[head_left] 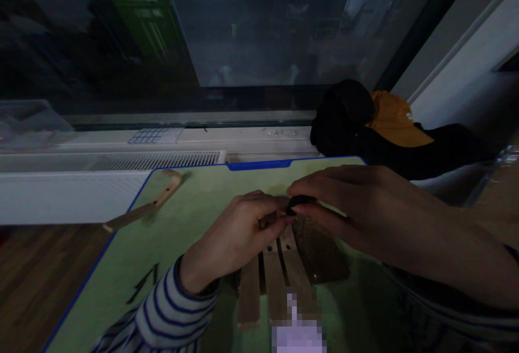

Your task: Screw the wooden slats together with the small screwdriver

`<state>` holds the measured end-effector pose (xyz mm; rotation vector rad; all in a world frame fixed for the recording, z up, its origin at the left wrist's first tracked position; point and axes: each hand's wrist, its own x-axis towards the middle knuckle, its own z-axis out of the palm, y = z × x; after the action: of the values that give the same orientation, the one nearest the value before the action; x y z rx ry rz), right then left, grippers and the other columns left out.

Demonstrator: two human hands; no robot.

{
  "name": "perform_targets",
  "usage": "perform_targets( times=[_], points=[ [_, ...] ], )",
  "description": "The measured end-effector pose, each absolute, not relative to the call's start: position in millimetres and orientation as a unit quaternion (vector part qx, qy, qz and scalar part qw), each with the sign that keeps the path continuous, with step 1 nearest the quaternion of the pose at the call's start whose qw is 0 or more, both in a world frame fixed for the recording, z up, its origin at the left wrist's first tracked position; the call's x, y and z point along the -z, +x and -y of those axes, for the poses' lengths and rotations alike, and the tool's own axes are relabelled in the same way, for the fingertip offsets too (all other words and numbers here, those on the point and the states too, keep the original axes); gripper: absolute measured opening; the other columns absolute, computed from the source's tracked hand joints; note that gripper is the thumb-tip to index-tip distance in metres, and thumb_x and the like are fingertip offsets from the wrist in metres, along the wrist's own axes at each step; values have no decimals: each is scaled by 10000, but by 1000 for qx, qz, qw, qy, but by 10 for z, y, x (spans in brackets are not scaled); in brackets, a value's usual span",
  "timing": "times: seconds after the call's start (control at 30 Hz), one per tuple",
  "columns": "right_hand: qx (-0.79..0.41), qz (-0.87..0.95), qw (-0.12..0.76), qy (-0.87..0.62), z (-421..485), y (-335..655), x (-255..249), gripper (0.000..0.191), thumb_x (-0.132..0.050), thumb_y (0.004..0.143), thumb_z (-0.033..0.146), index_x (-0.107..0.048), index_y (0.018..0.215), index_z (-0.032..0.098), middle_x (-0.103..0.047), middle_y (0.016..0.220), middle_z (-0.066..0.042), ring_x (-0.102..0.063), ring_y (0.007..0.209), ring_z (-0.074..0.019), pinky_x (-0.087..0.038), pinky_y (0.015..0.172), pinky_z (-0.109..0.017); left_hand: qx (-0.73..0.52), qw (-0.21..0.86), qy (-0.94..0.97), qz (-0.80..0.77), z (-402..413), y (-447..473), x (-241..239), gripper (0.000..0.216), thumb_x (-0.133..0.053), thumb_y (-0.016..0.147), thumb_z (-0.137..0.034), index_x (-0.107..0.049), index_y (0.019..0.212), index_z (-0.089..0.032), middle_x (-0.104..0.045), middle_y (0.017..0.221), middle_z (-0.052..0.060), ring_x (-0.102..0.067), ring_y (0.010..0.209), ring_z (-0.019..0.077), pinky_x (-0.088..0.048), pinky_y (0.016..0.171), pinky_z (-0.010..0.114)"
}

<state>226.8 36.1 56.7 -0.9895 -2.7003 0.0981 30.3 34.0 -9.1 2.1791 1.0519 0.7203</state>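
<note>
A slatted wooden piece [279,277] lies on a green mat [203,223] in front of me, with a dark brown panel [320,255] fixed to its right side. My left hand [231,245], in a striped sleeve, rests closed on the far end of the slats. My right hand [365,212] reaches over from the right and pinches a small black part [300,200] between thumb and fingers, just above the slats' far end. The fingertips of both hands nearly meet at that part.
A curved wooden piece [150,207] lies at the mat's far left corner. Two thin dark sticks [144,282] lie on the mat near my left sleeve. A black garment and an orange cap [393,120] sit on the sill at right. A white radiator grille [154,161] runs behind.
</note>
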Motion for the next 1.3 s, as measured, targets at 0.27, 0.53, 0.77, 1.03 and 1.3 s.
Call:
perform_targets(
  times=[0.27, 0.53, 0.77, 1.03, 1.3],
  points=[
    [-12, 931, 132, -340, -370, 2249, -532, 134, -469, 913, 265, -571, 980, 208, -644, 796, 0, -619, 674, -173, -412, 573, -287, -264, 298, 821, -409, -343, 307, 91, 85, -571, 864, -170, -639, 814, -184, -619, 725, -19, -580, 697, 133, -419, 635, 245],
    [0, 930, 143, -338, -371, 2254, -523, 207, -482, 908, 279, -549, 1091, 208, -672, 918, -27, -641, 756, -188, -454, 632, -308, -314, 312, 793, -419, -347, 310, 149, 113, -607, 851, -228, -657, 952, -238, -667, 804, -29, -606, 719, 133, -436, 654, 251],
    [-33, 933, 131, -332, -358, 2263, -547, 211, -477, 911, 253, -553, 1107, 236, -664, 955, -4, -628, 782, -160, -460, 669, -293, -295, 295, 808, -415, -341, 301, 111, 75, -595, 858, -222, -660, 885, -196, -651, 767, -17, -591, 715, 130, -428, 652, 243],
    [-21, 931, 130, -342, -380, 2237, -537, 162, -468, 913, 279, -569, 1020, 209, -647, 843, -6, -619, 720, -177, -440, 613, -301, -271, 290, 825, -403, -343, 290, 76, 96, -571, 851, -153, -632, 779, -170, -595, 690, -22, -556, 660, 117, -398, 589, 224],
    [-31, 929, 118, -350, -363, 2240, -552, 123, -460, 917, 266, -560, 950, 203, -629, 788, -3, -606, 686, -177, -407, 578, -297, -284, 289, 808, -427, -334, 318, 70, 101, -599, 837, -196, -668, 910, -203, -650, 759, -7, -591, 699, 147, -441, 638, 263]
  ],
)
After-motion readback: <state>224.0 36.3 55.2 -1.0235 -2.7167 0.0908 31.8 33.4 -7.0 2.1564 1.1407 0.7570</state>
